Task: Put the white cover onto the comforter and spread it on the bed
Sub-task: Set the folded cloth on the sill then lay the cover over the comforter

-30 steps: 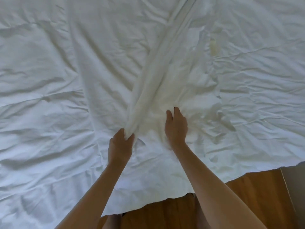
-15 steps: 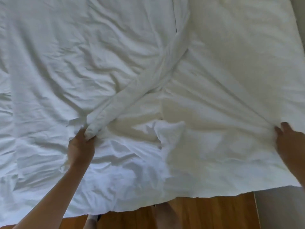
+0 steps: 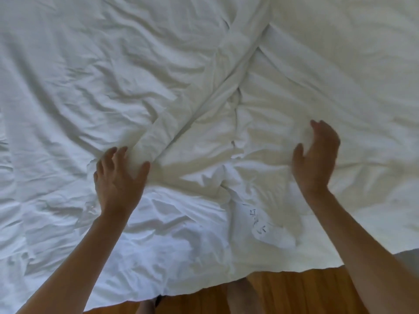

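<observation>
Two hands are over the bedding, and I read across from the left. Wrinkled white cover (image 3: 95, 82) fills that whole side of the bed and hangs over the near edge above the wooden floor (image 3: 283, 293). My left hand (image 3: 120, 177) lies spread on the fabric, fingers and thumb apart, touching the near end of a long rolled fold (image 3: 204, 105) that runs diagonally up to the right; I cannot tell whether it presses or only rests. Past a bunched patch with a printed label (image 3: 258, 223), my right hand (image 3: 317, 159) hovers, fingers straight and relaxed, holding nothing. Beyond it the fabric lies smoother. I judge the task partly done: the cloth is across the bed, but the fold and creases need flattening. The comforter itself I cannot tell apart from the cover.
</observation>
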Tool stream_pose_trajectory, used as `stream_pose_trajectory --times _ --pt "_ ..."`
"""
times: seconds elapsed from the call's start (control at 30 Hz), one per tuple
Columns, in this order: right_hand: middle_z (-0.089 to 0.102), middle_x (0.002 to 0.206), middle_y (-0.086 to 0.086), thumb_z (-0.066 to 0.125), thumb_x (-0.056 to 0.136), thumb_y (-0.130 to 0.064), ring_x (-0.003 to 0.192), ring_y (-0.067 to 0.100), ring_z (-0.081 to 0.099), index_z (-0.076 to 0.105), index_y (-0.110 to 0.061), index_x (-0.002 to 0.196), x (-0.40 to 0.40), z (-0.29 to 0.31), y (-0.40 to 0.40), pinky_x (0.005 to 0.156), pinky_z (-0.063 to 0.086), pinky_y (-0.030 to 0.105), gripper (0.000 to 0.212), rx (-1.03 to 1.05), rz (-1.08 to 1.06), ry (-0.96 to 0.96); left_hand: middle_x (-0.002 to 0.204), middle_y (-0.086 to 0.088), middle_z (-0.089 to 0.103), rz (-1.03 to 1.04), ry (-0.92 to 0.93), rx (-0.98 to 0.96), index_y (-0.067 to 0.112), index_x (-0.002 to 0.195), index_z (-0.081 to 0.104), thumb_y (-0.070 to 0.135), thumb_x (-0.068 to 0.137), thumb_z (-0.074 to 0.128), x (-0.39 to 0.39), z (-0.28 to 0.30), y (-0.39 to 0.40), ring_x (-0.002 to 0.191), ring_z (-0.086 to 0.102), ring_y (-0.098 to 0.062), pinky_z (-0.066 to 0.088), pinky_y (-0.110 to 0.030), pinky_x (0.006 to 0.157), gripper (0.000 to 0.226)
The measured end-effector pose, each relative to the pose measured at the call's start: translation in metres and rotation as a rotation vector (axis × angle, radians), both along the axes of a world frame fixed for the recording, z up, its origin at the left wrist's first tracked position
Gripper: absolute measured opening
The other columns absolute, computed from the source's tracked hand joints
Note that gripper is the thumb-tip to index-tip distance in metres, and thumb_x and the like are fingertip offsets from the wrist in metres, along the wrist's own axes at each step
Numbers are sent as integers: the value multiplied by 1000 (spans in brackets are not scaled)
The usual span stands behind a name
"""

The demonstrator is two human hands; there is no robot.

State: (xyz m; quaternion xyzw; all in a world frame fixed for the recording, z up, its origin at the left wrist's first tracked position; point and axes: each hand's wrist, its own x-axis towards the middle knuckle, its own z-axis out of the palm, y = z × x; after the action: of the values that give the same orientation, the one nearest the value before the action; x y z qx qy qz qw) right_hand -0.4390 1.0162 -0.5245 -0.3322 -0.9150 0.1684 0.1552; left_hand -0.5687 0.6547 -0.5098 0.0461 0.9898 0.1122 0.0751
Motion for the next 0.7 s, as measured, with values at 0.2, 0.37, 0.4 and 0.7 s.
stream_pose_trajectory --times 0.2,0.37,0.4,0.7 --pt "45 142 14 38 89 -40 134 28 38 43 -7 141 -49 3 -180 108 32 32 62 -394 169 -82 56 -6 49 -45 -126 182 10 67 45 22 88 65 -23 7 -15 54 48 -32 37 -34 57 32" --pt "36 149 22 35 87 -53 139 35 31 33 -5 147 -68 -5 -266 115 26 45 76 -368 -98 -153 55 -4 47 59 -165 252 7 71 44 31 93 57 -43 24 -150 58 47 -35 36 -37 57 35" --pt "32 152 19 38 87 -54 141 33 28 29 -8 149 -75 -3 -290 116 23 43 77 -392 -135 -164 56 -5 48 85 -181 237 7 72 44 32 94 56 -51 29 -184 60 48 -35 37 -37 58 35" --pt "12 161 10 14 95 -64 147 29 11 25 -27 152 -131 -32 -510 114 16 51 69 -147 149 -608 84 -30 65 -66 -72 -13 0 106 60 31 92 61 -131 116 -489 85 62 -47 45 -46 71 34"
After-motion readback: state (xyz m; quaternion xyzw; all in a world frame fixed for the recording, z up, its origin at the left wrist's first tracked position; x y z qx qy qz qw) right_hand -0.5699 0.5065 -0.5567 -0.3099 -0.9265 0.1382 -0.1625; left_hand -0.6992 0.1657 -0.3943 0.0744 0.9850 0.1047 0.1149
